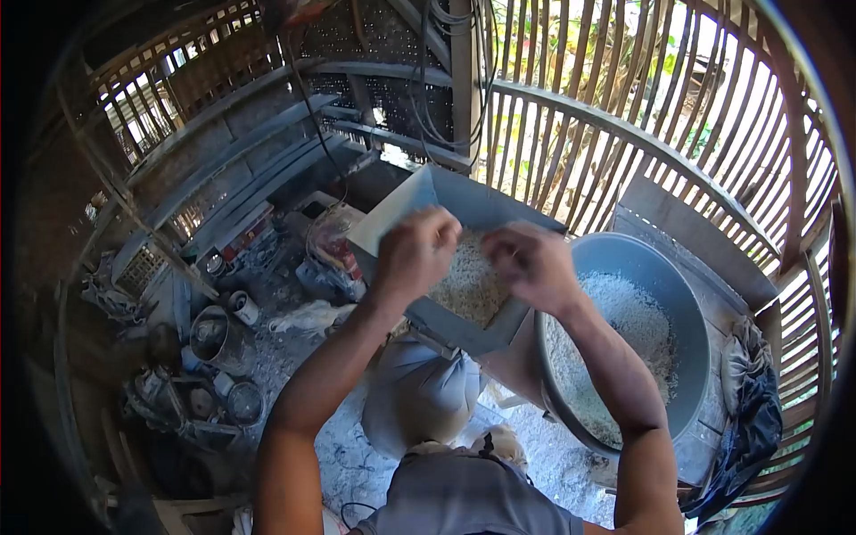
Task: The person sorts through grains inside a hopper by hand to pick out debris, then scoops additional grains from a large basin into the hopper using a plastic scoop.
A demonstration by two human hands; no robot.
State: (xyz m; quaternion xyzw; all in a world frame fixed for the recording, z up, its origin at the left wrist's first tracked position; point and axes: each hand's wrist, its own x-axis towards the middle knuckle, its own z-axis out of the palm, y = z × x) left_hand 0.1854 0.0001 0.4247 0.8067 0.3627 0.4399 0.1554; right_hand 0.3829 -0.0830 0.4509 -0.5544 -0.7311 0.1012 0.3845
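A grey metal hopper stands in front of me, with pale grainy material in its bottom. Over its left part is my left hand, fingers curled in and blurred. My right hand hangs above the hopper's right side, also curled and blurred. Whatever either hand may hold is too small or hidden to name. To the right sits a large grey tub with whitish grainy material inside, partly behind my right forearm. A tied, full sack is below the hopper.
Buckets and several cluttered containers lie on the dusty floor at the left. A dark plastic bag hangs right of the tub. A slatted wall runs behind, and cables hang near the post.
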